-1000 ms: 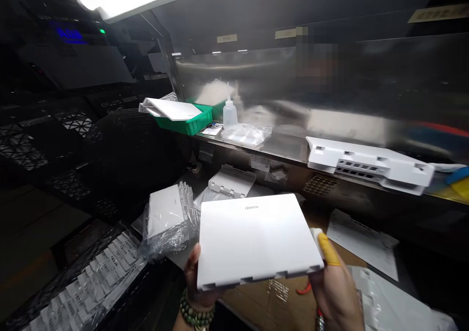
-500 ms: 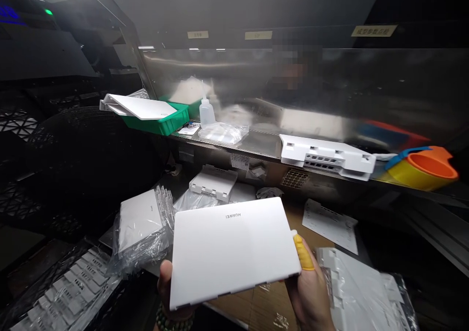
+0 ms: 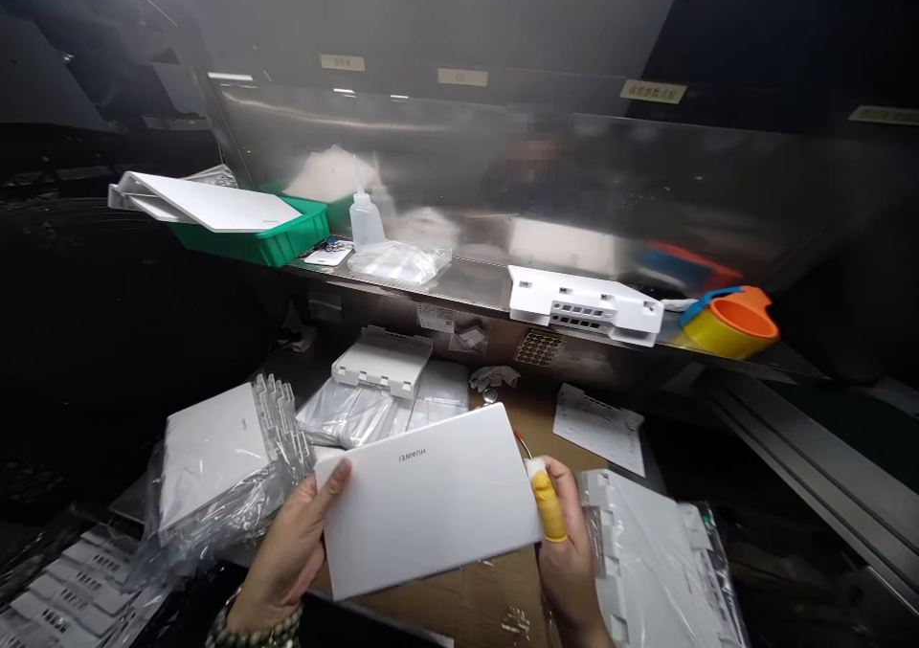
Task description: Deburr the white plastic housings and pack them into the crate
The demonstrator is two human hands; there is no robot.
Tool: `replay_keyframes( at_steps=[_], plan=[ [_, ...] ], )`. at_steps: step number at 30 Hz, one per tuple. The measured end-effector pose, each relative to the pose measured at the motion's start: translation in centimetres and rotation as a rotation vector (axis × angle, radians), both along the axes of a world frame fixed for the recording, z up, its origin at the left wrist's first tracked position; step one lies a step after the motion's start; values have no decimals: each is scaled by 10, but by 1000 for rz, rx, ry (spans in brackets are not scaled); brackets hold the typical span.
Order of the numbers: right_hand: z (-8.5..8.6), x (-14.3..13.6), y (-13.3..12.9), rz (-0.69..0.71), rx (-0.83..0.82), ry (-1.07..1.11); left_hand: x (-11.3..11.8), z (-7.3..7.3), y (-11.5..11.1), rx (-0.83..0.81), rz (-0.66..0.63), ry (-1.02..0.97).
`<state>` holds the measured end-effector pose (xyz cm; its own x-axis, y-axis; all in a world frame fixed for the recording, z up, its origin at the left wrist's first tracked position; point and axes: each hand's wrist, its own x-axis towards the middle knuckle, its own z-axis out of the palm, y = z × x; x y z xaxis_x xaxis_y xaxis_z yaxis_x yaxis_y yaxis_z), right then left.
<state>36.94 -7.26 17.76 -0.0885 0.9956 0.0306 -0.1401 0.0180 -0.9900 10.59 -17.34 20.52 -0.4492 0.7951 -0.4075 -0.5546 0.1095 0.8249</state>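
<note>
Fingers (image 3: 336, 483) of the bare left hand (image 3: 291, 545) are wrapped about the left edge of a white rectangular plastic panel (image 3: 431, 514), the thumb being laid on its upper face near the far corner; how the fingertips underneath are set cannot be told. By the right hand (image 3: 567, 543) the opposite edge is gripped, with a ribbed yellow finger sleeve (image 3: 551, 509) worn on the thumb; its other fingers are partly hidden. A bracelet of greenish round beads (image 3: 253, 635) is worn on the left wrist. The panel is held up between both hands, above a brown cardboard-like sheet (image 3: 459, 598), and its dark lettering is seen upside down.

To the left, a stack of white panels (image 3: 208, 452) is wrapped in clear plastic. Beyond the held panel, a white casing with a notched edge (image 3: 388, 356) is laid on plastic-wrapped pieces. To the right, a flat white plate (image 3: 595, 430) is placed beyond more plastic-covered white parts (image 3: 638, 552).

On a steel shelf (image 3: 478, 286), a green plastic tray (image 3: 294, 236) is topped by a folded-looking white cover (image 3: 215, 206). Beside it are set a translucent nozzle bottle (image 3: 367, 220), a clear plastic bag (image 3: 402, 262), a white housing with square ports (image 3: 585, 301) and a yellow, orange and blue cylinder (image 3: 732, 327).
</note>
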Motion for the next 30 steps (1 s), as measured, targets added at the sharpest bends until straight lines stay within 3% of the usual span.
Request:
replay_keyframes(
  at_steps=[5,9,11,14,22,27,30],
  plan=[
    [-2,20,13,-93,144,14,3,-5,-9,142,-65,459],
    [18,21,13,65,-35,227,12,4,-13,272,-143,746],
    [25,17,10,131,-131,337,15,8,-10,367,-197,769],
    [29,12,6,109,-208,411,16,10,-6,492,-273,799],
    [15,13,9,32,-268,387,19,8,-3,647,-290,808],
    [11,12,11,17,-318,371,23,2,-4,640,-227,835],
    [10,12,7,8,-287,373,33,-4,-1,526,-9,755]
  ],
)
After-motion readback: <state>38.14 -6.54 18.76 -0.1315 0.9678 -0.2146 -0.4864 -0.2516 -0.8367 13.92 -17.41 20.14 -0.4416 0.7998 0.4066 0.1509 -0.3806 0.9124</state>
